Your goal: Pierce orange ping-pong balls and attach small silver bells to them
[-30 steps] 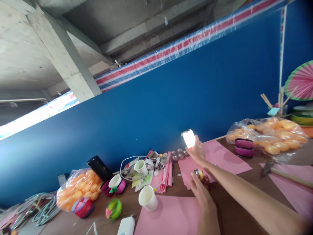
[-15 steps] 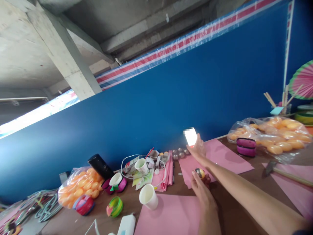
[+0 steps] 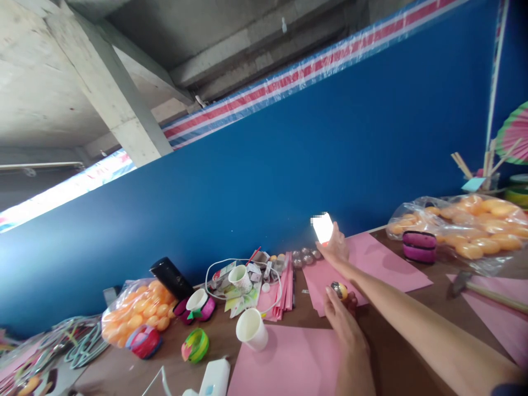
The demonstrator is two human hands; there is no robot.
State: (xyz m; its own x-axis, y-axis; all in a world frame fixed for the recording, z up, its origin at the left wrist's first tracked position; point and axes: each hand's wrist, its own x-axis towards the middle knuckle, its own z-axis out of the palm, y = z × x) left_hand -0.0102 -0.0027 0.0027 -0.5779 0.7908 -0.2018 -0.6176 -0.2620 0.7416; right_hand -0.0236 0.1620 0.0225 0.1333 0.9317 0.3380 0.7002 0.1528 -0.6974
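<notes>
My left hand has its fingers around a small ball, part dark silvery and part orange-yellow. My right hand is raised near the blue wall, closed on a glowing white object with a reddish lower edge. Glare and blurred blocks at its upper left hide what kind of object it is. Below that hand lie pink paper sheets. Left of it, several silvery balls line the foot of the wall.
A white paper cup stands on pink paper left of my hands. Bags of orange balls lie left and right. A hammer, a magenta band, a green-yellow ring and a black cylinder share the brown table.
The view has shifted slightly, so the table items at the right appear a little farther right. Both hands keep their holds and nearly the same poses.
</notes>
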